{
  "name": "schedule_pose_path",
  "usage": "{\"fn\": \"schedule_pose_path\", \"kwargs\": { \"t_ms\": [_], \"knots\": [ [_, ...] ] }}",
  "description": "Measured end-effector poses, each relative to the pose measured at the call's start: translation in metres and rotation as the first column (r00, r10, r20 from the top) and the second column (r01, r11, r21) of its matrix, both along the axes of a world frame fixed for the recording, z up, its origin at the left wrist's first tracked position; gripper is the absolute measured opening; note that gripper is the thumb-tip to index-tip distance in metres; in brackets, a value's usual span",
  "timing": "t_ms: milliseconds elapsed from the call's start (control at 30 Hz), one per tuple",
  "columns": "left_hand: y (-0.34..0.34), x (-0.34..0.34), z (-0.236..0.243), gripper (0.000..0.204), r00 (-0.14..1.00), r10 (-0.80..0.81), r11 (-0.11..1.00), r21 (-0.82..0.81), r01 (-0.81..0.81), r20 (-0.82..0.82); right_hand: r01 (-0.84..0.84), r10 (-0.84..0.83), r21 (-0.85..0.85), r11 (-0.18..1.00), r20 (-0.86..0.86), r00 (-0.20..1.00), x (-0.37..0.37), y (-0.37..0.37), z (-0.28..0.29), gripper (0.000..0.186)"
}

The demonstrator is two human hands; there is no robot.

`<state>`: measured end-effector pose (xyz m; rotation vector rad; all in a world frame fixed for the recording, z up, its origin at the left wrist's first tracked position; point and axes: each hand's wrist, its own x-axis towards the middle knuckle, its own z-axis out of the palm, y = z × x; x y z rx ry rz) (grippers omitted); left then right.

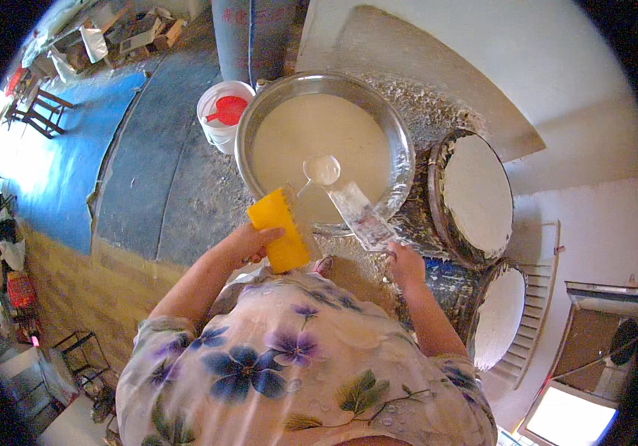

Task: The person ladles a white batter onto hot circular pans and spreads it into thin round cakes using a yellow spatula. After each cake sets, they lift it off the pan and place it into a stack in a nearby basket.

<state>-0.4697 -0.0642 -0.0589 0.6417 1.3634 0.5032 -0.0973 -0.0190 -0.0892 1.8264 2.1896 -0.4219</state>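
My left hand (pixel 249 243) grips a yellow rectangular scraper (pixel 277 227) by its side, near the front rim of a wide metal basin (pixel 398 140) filled with pale creamy liquid (pixel 311 130). In my right hand (pixel 406 262) is a flat, rectangular tool (pixel 356 208) smeared with white, held by its handle with its far end over the liquid. A small round pale shape (pixel 322 169) with a thin line trailing from it shows at the liquid's middle; I cannot make out what it is. The two tools are apart.
A white bucket (pixel 218 137) with a red scoop (pixel 226 111) stands left of the basin, beside a grey column (pixel 241 33). Two white-coated drums (pixel 475 197) (pixel 499 316) stand at right. Further left are blue flooring (pixel 73 186) and a wooden stool (pixel 44 108).
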Motion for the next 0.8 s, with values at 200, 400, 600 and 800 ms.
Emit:
{"fn": "schedule_pose_path", "kwargs": {
  "t_ms": [200,400,600,800],
  "knots": [
    [-0.001,-0.012,-0.010,0.026,0.971,0.062,0.996,0.056,-0.077,0.232,0.211,-0.059,0.200,0.957,-0.576,0.815,0.001,0.018,-0.014,0.030],
    [-0.019,-0.026,0.003,0.033,0.864,0.321,0.943,-0.213,-0.255,0.387,0.235,-0.628,-0.598,0.766,-0.620,0.471,-0.047,0.083,-0.086,0.038],
    [-0.007,-0.021,0.011,0.033,0.948,0.187,0.982,-0.056,-0.179,0.258,0.181,-0.759,-0.753,0.633,-0.558,0.335,0.000,0.020,-0.087,0.039],
    [0.029,-0.009,-0.024,0.031,0.745,-0.372,0.712,0.345,0.612,-0.554,0.464,-0.669,-0.486,0.741,-0.476,0.570,0.080,-0.028,-0.060,0.038]
  ]
}}
